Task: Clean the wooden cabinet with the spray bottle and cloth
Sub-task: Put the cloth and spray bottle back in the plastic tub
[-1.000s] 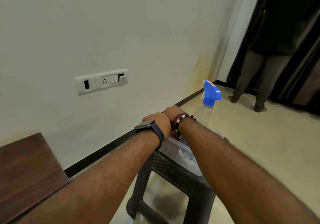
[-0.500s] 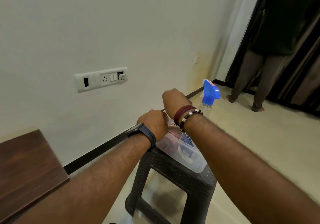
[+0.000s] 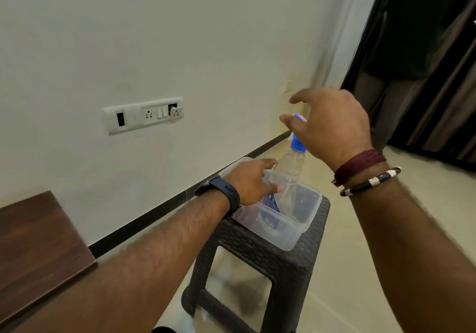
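The spray bottle (image 3: 289, 168) stands upright in a clear plastic container (image 3: 291, 232) on a dark woven-pattern plastic stool (image 3: 257, 253) — a holding spot within arm's reach of the wooden cabinet (image 3: 38, 245), whose brown top shows at the lower left. The right hand (image 3: 332, 126) hovers over the blue trigger head with fingers spread and gripping nothing, shaped as if to close round the neck. The left hand (image 3: 248, 183) reaches into the container beside the bottle, probably to steady it; its fingertips are hidden, so whether they pinch anything I cannot tell. No cloth is identifiable — only 1 blue-printed item (image 3: 270, 204) inside the container.
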